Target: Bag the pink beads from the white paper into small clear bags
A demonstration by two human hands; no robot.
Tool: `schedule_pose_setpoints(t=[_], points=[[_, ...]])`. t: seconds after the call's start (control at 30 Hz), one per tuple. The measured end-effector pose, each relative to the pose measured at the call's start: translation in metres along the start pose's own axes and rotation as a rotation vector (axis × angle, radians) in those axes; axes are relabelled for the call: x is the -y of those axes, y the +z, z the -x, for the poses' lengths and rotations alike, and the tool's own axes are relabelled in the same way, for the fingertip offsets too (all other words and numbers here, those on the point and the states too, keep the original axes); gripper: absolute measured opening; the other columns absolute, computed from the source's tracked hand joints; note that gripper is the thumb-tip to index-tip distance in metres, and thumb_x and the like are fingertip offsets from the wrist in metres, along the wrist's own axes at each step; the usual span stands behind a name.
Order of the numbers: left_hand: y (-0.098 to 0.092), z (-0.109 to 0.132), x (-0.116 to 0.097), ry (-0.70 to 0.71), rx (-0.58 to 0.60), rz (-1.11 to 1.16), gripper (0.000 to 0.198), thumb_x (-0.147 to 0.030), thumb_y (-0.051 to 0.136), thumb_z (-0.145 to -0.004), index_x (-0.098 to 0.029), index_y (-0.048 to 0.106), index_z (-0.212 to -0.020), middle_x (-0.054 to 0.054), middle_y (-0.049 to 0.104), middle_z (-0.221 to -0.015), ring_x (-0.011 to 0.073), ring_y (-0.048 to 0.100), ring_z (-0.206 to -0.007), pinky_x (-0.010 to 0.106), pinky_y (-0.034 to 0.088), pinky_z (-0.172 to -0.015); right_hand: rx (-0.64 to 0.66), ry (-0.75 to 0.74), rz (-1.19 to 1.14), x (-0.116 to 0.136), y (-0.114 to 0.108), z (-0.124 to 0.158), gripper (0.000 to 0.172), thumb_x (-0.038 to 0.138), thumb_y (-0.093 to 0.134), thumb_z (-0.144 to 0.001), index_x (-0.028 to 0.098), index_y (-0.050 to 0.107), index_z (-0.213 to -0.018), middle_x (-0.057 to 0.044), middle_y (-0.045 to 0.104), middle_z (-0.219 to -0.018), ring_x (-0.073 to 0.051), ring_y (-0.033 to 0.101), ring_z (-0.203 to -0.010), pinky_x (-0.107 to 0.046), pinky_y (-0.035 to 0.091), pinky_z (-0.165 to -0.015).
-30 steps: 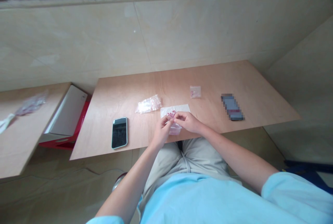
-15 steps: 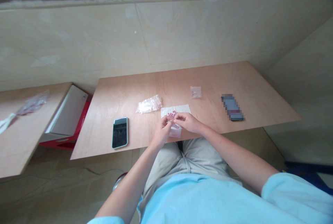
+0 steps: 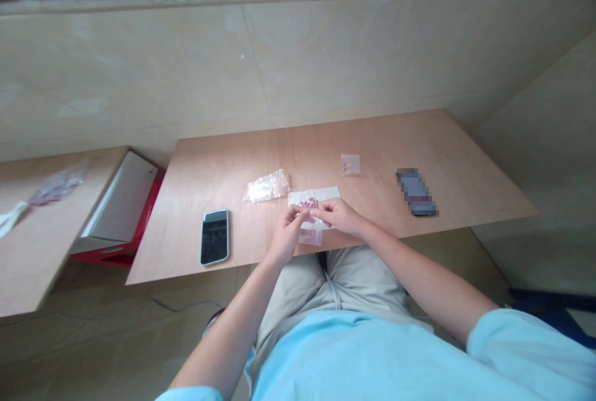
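Observation:
My left hand and my right hand meet above the table's front edge, their fingertips pinching a small clear plastic bag. The bag hangs partly below my fingers. Just behind them lies a white sheet with a cluster of small red beads, partly hidden by my fingers. I cannot tell whether the beads lie on the sheet or inside a bag. A crumpled clear bag lies left of the sheet, and a tiny clear bag with red bits lies behind it.
A black smartphone lies left of my hands, and a blurred dark phone lies right on the plywood table. Left of the table stand a second wooden board and a white box in a red holder.
My hands have shifted slightly, the right one moving up over the white sheet. The clear bag between them now sits a little lower and flatter.

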State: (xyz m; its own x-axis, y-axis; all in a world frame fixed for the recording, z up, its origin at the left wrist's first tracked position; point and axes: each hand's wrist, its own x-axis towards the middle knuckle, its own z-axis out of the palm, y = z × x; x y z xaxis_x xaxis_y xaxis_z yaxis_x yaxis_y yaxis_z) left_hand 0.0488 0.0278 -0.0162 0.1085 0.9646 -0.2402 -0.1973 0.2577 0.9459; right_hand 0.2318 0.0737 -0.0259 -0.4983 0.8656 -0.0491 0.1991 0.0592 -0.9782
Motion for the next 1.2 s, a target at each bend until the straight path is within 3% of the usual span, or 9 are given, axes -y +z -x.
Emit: schedule_pose_setpoints(t=[0.33,0.63,0.97,1.2], points=[[0.001,-0.001,0.003,-0.011,0.070,-0.005,0.026,-0.041,0.070,-0.086,-0.017,0.067,-0.094,0.004,0.070,-0.085,0.0144,0.066,-0.078,0.023,0.050,-0.069,0.032,0.008,-0.171,0.002,0.006,0.000,0.042,0.059,0.065,-0.087,0.019,0.057,-0.077,0.004,0.053,-0.068,-0.011,0.048,-0.057,-0.024,0.038,-0.054],[-0.004,-0.002,0.004,0.023,0.041,0.010,0.030,-0.043,0.074,-0.083,-0.016,0.062,-0.087,0.003,0.067,-0.086,0.0120,0.063,-0.073,0.021,0.052,-0.062,0.059,0.007,-0.138,0.010,0.007,0.001,0.043,0.058,0.064,-0.088,0.019,0.055,-0.073,0.003,0.051,-0.064,-0.013,0.047,-0.059,-0.024,0.037,-0.055],[-0.002,-0.001,-0.007,0.044,-0.082,0.072,0.036,-0.049,0.076,-0.080,-0.018,0.059,-0.088,0.002,0.066,-0.087,0.0144,0.065,-0.073,0.026,0.058,-0.057,0.031,-0.005,0.010,0.012,0.002,-0.003,0.055,0.062,0.059,-0.090,0.018,0.052,-0.058,0.003,0.047,-0.054,-0.010,0.039,-0.052,-0.025,0.028,-0.051],[0.000,-0.003,-0.004,0.094,-0.132,0.064,0.036,-0.052,0.071,-0.085,-0.019,0.055,-0.086,-0.004,0.056,-0.068,0.0083,0.055,-0.054,0.018,0.046,-0.049,0.059,0.033,-0.023,0.010,0.006,-0.005,0.061,0.066,0.056,-0.090,0.018,0.056,-0.054,0.001,0.051,-0.051,-0.011,0.044,-0.049,-0.026,0.032,-0.052]])
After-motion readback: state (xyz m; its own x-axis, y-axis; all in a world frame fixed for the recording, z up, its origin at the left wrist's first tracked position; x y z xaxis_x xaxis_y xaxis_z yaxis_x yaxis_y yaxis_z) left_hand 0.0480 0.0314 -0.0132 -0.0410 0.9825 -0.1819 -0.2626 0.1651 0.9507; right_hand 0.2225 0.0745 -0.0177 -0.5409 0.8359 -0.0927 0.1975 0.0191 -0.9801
